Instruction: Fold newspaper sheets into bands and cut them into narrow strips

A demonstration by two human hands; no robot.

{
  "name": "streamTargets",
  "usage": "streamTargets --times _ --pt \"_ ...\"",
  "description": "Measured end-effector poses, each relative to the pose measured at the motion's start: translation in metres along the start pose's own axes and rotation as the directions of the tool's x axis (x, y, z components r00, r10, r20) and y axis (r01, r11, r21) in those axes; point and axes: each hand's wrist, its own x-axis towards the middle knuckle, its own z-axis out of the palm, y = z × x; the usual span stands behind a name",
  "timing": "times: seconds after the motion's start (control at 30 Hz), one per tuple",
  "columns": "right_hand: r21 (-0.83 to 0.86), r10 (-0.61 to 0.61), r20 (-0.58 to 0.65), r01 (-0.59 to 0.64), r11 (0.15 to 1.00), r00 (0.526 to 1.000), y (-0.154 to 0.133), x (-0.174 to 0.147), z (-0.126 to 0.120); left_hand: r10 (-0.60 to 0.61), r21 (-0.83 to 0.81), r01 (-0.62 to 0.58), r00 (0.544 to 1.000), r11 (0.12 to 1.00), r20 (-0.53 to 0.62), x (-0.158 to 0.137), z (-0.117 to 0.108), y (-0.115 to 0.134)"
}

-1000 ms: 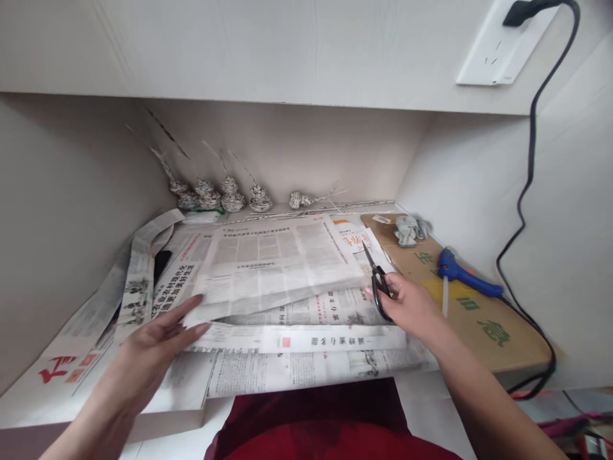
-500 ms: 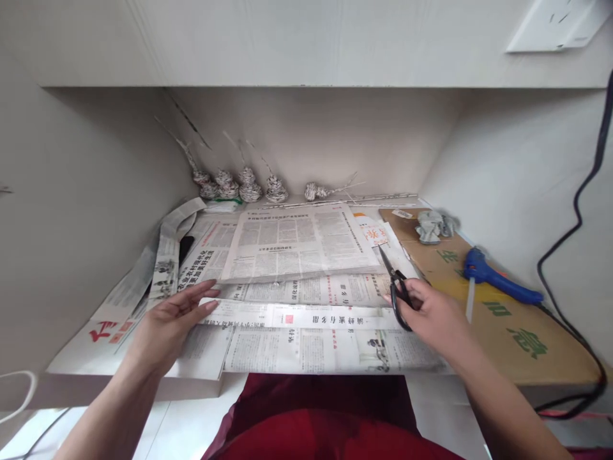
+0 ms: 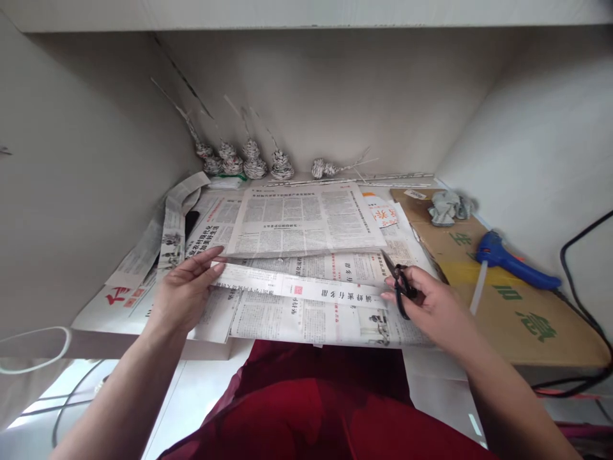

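My left hand [image 3: 189,291] pinches the left end of a long newspaper strip [image 3: 306,287] between thumb and fingers. The strip slants down to the right, above more newspaper. At its right end, my right hand [image 3: 424,297] is closed around black-handled scissors [image 3: 403,291]; their blades point up and to the left. Fingertips of that hand also lie at the strip's end, though whether they grip it I cannot tell. Behind the strip lies a larger newspaper sheet [image 3: 306,217] on top of the spread newspapers [image 3: 306,326].
Several woven paper gourd shapes [image 3: 255,163] line the back wall, near thin paper rods [image 3: 354,182]. Cut strips [image 3: 173,223] curl at the left. On the right, a cardboard sheet [image 3: 483,306] bears a blue glue gun [image 3: 514,262] and a grey crumpled cloth [image 3: 447,207].
My left hand has risen slightly with its end of the strip, so the strip now slants. The right hand keeps the scissors. The camera view has tilted down.
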Motion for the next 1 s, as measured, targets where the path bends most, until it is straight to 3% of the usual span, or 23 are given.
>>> streamTargets --times 0.17,0.3,0.37,0.47,0.6,0.67,0.8,0.9,1.0 --pt "-0.035 -0.068 0.028 0.068 0.997 0.997 -0.003 -0.001 -0.002 0.081 0.094 -0.082 0.997 0.992 0.014 -0.003 -0.003 0.002" --pt "-0.024 -0.109 0.006 0.109 0.994 0.994 -0.004 0.000 0.000 0.056 0.348 -0.104 0.988 0.932 0.145 -0.003 -0.007 0.017" --pt "0.001 -0.090 -0.005 0.090 0.996 0.996 -0.003 0.000 0.003 0.041 0.575 -0.190 0.964 0.796 0.263 -0.001 -0.007 0.026" --pt "0.064 -0.048 -0.031 0.050 0.997 0.998 0.002 0.000 0.008 0.028 0.774 -0.408 0.892 0.485 0.452 0.002 -0.002 0.034" --pt "0.194 0.013 -0.089 0.004 0.981 0.996 0.011 -0.001 0.016 0.081 0.736 -0.636 0.767 0.232 0.637 0.001 0.018 0.033" --pt "0.261 0.044 -0.118 -0.012 0.965 0.992 0.013 -0.001 0.020 0.081 0.698 -0.695 0.716 0.171 0.693 -0.004 0.032 0.030" --pt "0.363 0.107 -0.188 -0.032 0.931 0.976 0.011 -0.004 0.024 0.043 0.623 -0.744 0.649 0.240 0.759 -0.014 0.053 0.025" --pt "0.430 0.157 -0.246 -0.038 0.902 0.957 0.007 -0.008 0.023 0.088 0.574 -0.739 0.637 0.354 0.766 -0.018 0.055 0.022" --pt "0.494 0.199 -0.298 -0.027 0.869 0.934 0.004 -0.013 0.022 0.186 0.536 -0.747 0.635 0.394 0.749 -0.021 0.048 0.019"
